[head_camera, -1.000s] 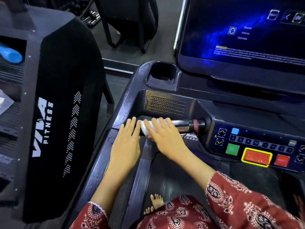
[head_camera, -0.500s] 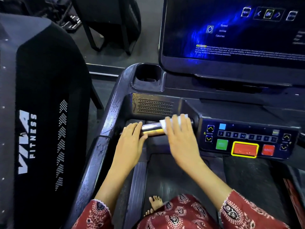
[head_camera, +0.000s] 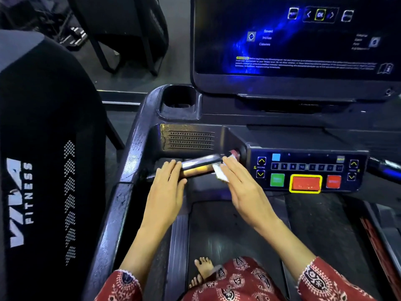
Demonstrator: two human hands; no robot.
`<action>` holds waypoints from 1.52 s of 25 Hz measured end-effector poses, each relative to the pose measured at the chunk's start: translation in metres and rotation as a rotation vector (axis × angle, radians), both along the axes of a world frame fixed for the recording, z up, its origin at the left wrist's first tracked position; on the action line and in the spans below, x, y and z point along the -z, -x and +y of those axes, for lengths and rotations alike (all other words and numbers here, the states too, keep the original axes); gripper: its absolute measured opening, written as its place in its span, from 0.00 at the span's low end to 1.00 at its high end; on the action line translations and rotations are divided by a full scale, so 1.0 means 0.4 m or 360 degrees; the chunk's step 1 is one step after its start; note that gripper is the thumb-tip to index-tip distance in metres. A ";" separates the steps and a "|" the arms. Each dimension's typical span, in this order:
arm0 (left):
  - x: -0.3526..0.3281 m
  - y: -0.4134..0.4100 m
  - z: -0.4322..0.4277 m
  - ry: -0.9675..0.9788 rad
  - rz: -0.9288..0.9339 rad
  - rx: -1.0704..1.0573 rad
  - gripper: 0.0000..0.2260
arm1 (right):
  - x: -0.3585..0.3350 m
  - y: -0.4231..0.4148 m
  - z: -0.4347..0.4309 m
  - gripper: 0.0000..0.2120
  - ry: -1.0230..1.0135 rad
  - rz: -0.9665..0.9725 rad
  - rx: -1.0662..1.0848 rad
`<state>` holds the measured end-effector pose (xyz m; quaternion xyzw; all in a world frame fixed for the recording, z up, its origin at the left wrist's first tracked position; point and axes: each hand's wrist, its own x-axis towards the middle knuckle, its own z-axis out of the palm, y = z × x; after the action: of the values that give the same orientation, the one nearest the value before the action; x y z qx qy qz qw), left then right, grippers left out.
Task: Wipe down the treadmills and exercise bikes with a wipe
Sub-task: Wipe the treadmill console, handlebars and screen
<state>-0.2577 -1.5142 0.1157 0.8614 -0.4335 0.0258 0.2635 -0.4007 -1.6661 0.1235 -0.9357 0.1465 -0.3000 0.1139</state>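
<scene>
Pressing wipe [head_camera: 220, 175] on handlebar [head_camera: 199, 162] (lying left-right), right grip [head_camera: 243, 190] flat

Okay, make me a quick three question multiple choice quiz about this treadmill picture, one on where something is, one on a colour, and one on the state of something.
1. Where is the white wipe?
A) on the metal bar, under the right hand
B) in the cup holder
C) on the belt

2. What colour rims the big red button?
A) green
B) yellow
C) white

3. How is the left hand?
A) closed in a fist
B) gripping the wipe
C) flat on the bar, fingers straight

Answers:
1 A, the wipe peeks out from under the right hand's fingers on the bar.
2 B, a yellow outline frames the button.
3 C, its straight fingers lie over the bar's left end.
</scene>
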 end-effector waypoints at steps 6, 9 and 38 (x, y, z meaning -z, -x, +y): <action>-0.027 0.073 -0.132 0.0068 0.0036 0.0333 0.24 | 0.006 0.124 -0.041 0.22 0.0129 -0.0018 0.0588; -0.027 0.093 -0.186 0.0099 0.0004 0.0455 0.25 | 0.082 0.124 -0.015 0.30 0.0031 0.0295 0.0651; 0.006 0.279 -0.359 0.0250 -0.0354 0.0514 0.26 | 0.042 0.311 -0.307 0.26 -0.0234 0.0092 0.1251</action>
<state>-0.3695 -1.6580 0.1134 0.7494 -0.5890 0.1117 0.2810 -0.5250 -1.7891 0.1068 -0.8058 0.5174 -0.2832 0.0531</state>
